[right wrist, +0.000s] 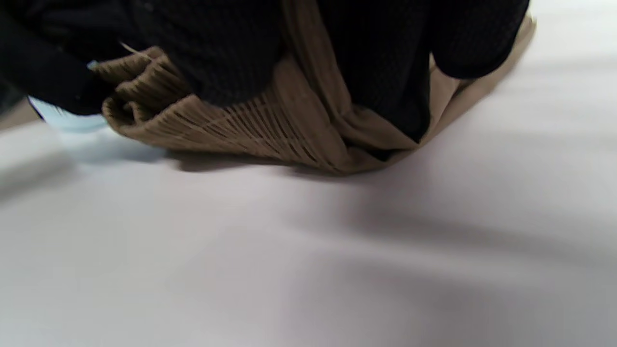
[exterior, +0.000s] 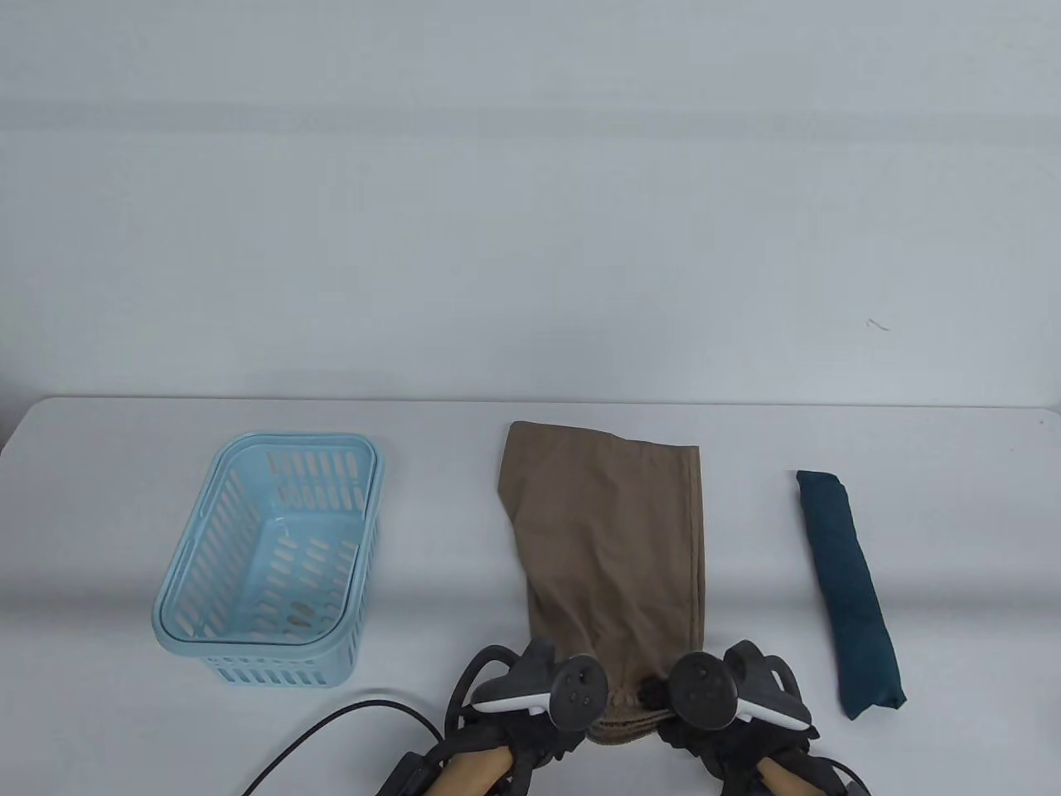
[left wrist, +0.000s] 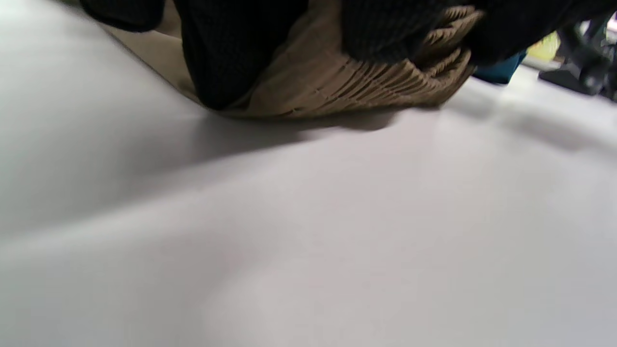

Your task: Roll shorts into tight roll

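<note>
On the surface (exterior: 746,431) we see the brown shorts (exterior: 613,531) lying folded lengthwise, long axis running straight away from us — so our roll travels toward the far hem. Left hand (exterior: 530,688) and right hand (exterior: 738,684) each clamp the ribbed waistband (exterior: 617,720) at the near edge, equally close.

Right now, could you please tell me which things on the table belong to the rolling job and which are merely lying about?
Part of the job:
- brown shorts, folded lengthwise
- left hand, gripping the waistband
- right hand, gripping the waistband

Lying about:
- blue basket
- dark teal rolled cloth
</note>
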A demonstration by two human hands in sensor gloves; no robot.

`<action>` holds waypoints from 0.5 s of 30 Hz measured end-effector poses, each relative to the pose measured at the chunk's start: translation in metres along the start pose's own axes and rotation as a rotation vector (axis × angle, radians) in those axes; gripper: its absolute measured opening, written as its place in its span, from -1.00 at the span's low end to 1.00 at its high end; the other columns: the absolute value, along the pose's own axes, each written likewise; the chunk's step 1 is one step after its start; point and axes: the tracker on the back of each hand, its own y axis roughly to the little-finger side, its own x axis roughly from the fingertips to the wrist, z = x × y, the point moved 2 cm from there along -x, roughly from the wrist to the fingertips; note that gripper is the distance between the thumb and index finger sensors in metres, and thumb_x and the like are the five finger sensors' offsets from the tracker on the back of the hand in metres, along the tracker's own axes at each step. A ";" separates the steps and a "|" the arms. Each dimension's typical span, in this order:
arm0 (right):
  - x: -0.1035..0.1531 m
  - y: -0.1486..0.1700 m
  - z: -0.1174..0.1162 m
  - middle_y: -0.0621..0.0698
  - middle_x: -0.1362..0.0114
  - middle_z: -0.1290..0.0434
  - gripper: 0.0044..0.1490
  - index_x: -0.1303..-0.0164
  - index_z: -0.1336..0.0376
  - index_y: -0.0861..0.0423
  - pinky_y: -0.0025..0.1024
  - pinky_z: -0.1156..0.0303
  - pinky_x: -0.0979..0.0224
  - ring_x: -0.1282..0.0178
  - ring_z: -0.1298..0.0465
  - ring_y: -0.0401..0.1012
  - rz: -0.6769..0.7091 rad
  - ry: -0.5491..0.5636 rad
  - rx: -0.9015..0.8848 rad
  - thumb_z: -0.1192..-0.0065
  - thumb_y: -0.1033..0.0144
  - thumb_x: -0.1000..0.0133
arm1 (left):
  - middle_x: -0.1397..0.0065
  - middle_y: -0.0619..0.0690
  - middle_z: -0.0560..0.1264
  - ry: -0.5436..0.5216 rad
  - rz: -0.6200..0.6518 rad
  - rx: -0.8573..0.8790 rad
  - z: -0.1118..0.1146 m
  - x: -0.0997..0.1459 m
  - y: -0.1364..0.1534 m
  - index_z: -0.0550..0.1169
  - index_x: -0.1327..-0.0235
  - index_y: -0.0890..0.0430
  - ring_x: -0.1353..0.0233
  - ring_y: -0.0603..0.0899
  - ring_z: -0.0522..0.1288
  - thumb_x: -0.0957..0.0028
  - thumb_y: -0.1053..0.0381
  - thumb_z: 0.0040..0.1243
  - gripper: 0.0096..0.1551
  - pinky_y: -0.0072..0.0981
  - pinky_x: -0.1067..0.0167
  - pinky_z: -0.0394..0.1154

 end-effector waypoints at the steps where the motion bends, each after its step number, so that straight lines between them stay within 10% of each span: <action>1: 0.001 0.004 -0.001 0.14 -0.35 -0.51 -0.33 -0.38 -0.25 0.10 0.18 -0.23 -0.46 -0.30 -0.55 0.02 0.000 -0.026 -0.081 -0.27 0.24 -0.04 | -0.42 0.23 0.49 0.025 0.003 0.069 -0.001 0.001 0.004 0.38 -0.39 0.20 -0.35 0.31 0.56 -0.10 -0.02 0.08 -0.39 0.41 -0.37 0.24; 6: 0.001 0.016 -0.006 0.14 -0.33 -0.52 -0.35 -0.44 -0.20 0.04 0.24 -0.17 -0.47 -0.26 -0.53 0.03 -0.019 -0.064 -0.235 -0.19 0.25 -0.10 | -0.28 0.17 0.59 0.011 -0.022 0.250 0.005 0.000 0.018 0.38 -0.40 0.19 -0.17 0.27 0.63 -0.14 0.01 0.00 -0.42 0.45 -0.36 0.21; 15: -0.007 0.012 -0.015 0.03 -0.39 -0.33 -0.29 -0.54 -0.10 0.00 0.27 0.03 -0.53 -0.41 -0.26 0.09 -0.125 -0.027 0.016 0.01 0.12 -0.14 | -0.38 0.18 0.44 -0.099 -0.141 -0.065 0.004 -0.008 0.012 0.38 -0.45 0.11 -0.31 0.32 0.46 -0.11 0.01 0.00 -0.40 0.47 -0.38 0.12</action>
